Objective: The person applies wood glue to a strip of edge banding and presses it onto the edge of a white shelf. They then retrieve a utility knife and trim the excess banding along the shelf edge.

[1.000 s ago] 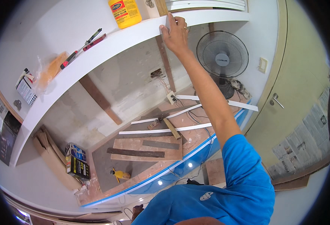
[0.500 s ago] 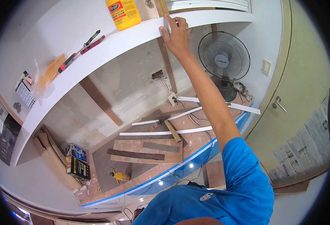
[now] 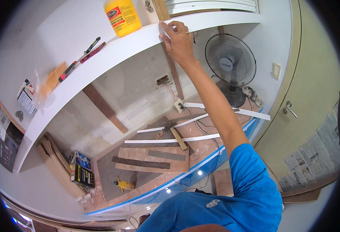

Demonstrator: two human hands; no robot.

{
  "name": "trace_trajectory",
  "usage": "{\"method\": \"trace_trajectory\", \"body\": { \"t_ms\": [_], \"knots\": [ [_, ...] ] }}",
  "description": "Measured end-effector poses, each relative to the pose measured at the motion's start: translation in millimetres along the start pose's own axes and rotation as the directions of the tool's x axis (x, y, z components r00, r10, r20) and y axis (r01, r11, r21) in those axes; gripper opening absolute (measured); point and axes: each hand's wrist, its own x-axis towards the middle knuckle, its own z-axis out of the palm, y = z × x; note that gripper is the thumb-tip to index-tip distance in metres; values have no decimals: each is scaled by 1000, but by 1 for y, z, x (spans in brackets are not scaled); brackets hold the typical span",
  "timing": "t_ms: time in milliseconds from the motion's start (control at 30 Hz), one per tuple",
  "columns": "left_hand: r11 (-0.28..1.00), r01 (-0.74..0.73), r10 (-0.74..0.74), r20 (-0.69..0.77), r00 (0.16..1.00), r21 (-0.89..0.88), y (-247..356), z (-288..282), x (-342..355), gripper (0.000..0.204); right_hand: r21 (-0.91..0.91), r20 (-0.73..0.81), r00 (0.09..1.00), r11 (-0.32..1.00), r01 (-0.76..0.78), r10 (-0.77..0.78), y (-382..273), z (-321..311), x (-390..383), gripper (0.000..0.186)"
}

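Note:
My right hand (image 3: 177, 41) reaches up to the curved white front edge (image 3: 129, 42) of a shelf. Its thumb lies against the front face and the index finger is by the top edge, with the other fingers bent and apart; nothing loose shows in it. Just beyond the fingertips an upright wooden strip (image 3: 161, 9) meets the shelf. To the hand's left stands a yellow glue bottle (image 3: 123, 19) with a red label. Farther left on the shelf lie a dark red flat object (image 3: 93, 52), a red-and-black handled tool (image 3: 68, 71) and an orange piece (image 3: 53, 80) in clear plastic. My left hand is out of the picture.
Below, a blue-edged platform holds long white strips (image 3: 173, 140), a hammer (image 3: 178, 139), boards (image 3: 139, 162) and a small yellow bottle (image 3: 124, 185). A standing fan (image 3: 230, 60) is at the right, near a door (image 3: 309, 112). Boxes (image 3: 81, 175) stand at the left.
My right hand has shifted slightly left and down along the white edge. The view has tilted a little; the things on the shelf and platform keep their places.

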Motion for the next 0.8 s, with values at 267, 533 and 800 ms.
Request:
{"method": "trace_trajectory", "body": {
  "t_ms": [267,533,800],
  "knots": [
    [999,20,-19,10,1000,-25,13,5,6,33,161,-138,990,987,-13,35,23,14,-1,47],
    [999,32,-32,10,999,-32,18,1,7,32,22,-19,1000,1000,5,-5,18,7,-1,37],
    [998,46,-46,-1,999,-29,21,-6,7,32,23,-88,990,993,115,-113,20,11,-9,38]
  ]
}}
